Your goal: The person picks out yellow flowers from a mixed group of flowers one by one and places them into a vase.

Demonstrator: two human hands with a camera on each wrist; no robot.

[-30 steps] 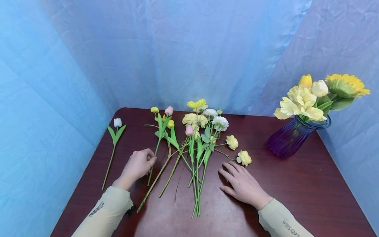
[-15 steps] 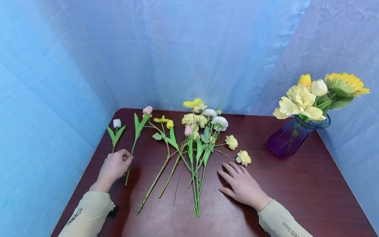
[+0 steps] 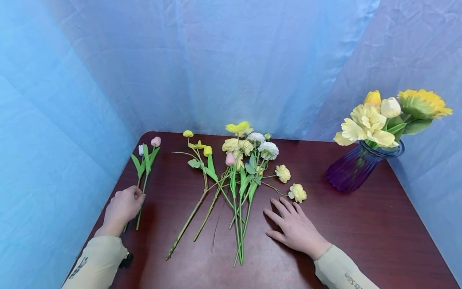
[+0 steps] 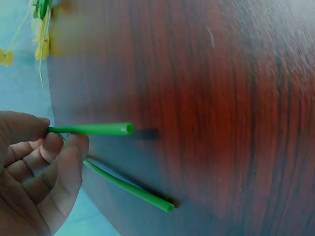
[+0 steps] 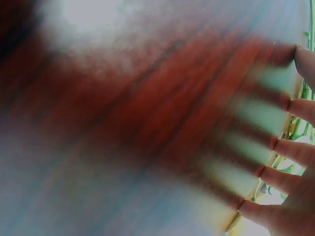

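My left hand [image 3: 124, 207] pinches the green stem of a pink tulip [image 3: 156, 141] at the table's left side. In the left wrist view thumb and fingertips grip that stem [image 4: 106, 129], whose cut end points out over the wood. Close beside it lies a white tulip [image 3: 141, 150], its stem [image 4: 130, 188] running under my fingers. My right hand [image 3: 294, 228] rests on the tabletop with fingers spread, just below two pale yellow blooms [image 3: 297, 193]. In the right wrist view its fingertips touch the surface.
Several flowers [image 3: 238, 200] lie in a loose pile mid-table, with yellow branched stems [image 3: 189, 220] to their left. A blue-purple glass vase [image 3: 348, 170] at the right holds yellow and white flowers [image 3: 364, 124]. Blue curtains [image 3: 231, 64] hang around the dark wooden table [image 3: 364, 233].
My left hand has carried the pink tulip leftward from beside the yellow branched stems to the white tulip. My right hand has stayed in place.
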